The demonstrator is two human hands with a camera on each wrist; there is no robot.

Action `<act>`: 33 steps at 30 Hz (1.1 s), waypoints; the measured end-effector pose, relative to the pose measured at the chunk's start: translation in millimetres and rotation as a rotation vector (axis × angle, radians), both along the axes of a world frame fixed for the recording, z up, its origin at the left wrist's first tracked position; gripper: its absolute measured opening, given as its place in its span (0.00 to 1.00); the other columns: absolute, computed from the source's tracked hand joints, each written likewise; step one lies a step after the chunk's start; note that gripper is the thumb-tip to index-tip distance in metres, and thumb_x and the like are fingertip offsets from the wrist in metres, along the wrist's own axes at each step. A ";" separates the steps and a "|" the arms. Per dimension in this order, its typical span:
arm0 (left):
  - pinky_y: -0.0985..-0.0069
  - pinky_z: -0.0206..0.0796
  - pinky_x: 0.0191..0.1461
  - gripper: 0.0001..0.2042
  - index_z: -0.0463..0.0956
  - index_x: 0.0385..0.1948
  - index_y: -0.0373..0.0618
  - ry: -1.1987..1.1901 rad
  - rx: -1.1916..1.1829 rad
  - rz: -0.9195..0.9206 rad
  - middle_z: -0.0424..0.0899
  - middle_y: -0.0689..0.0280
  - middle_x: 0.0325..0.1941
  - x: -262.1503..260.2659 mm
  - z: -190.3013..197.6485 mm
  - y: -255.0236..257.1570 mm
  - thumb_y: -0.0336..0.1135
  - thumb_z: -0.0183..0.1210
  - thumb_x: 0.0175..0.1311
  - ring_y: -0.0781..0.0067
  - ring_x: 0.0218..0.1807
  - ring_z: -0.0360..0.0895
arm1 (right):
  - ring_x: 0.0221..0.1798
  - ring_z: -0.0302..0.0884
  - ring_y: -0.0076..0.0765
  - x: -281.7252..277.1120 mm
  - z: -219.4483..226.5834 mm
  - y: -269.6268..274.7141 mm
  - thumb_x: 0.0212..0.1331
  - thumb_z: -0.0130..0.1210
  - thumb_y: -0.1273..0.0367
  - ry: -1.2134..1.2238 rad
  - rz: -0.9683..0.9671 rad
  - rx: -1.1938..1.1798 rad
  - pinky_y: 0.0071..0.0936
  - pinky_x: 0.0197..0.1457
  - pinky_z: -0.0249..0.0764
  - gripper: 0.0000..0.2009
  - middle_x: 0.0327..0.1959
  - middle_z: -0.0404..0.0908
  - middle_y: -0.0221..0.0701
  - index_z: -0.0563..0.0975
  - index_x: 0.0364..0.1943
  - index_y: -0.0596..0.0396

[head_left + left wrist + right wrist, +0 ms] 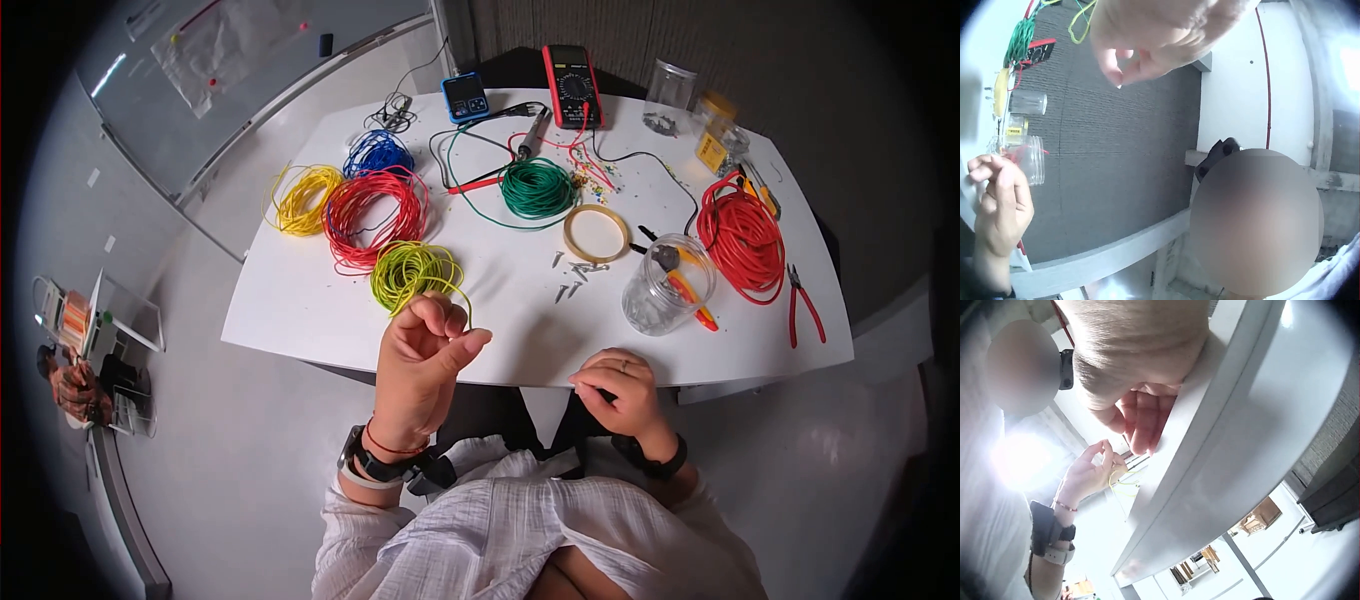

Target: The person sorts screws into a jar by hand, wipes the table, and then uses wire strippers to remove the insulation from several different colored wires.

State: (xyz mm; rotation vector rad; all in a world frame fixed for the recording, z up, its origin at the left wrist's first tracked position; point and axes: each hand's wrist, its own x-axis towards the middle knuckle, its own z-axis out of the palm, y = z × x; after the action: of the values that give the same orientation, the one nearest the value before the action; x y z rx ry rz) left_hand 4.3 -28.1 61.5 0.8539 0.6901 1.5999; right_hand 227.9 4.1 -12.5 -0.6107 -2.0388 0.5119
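A coil of yellow-green wire lies near the front left of the table, and a strand from it runs down to the left hand. The left hand, raised just in front of the coil, pinches that strand between thumb and fingers. In the right wrist view the left hand has a thin yellow-green loop beside its fingers. At the table's front edge, the right hand rests with fingers loosely bent and holds nothing. The right hand also shows in the left wrist view, near a clear jar.
Red, yellow, blue and green wire coils lie behind. Screws, a tape ring, an open jar, red pliers, another red coil and a multimeter are on the table.
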 end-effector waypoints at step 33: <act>0.68 0.51 0.25 0.19 0.68 0.15 0.47 0.348 0.964 0.543 0.67 0.68 0.20 -48.3 30.9 -68.9 0.54 0.54 0.50 0.66 0.23 0.59 | 0.28 0.76 0.33 0.0 -5.9 -2.1 0.41 0.59 0.74 0.015 -0.064 0.067 0.26 0.32 0.72 0.04 0.21 0.77 0.28 0.77 0.23 0.51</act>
State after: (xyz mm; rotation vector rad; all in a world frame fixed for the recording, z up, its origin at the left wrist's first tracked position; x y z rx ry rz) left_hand -44.0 -97.0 92.5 1.7826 0.3626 2.3501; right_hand 227.9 2.0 -18.4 -0.6276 -2.0068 0.4082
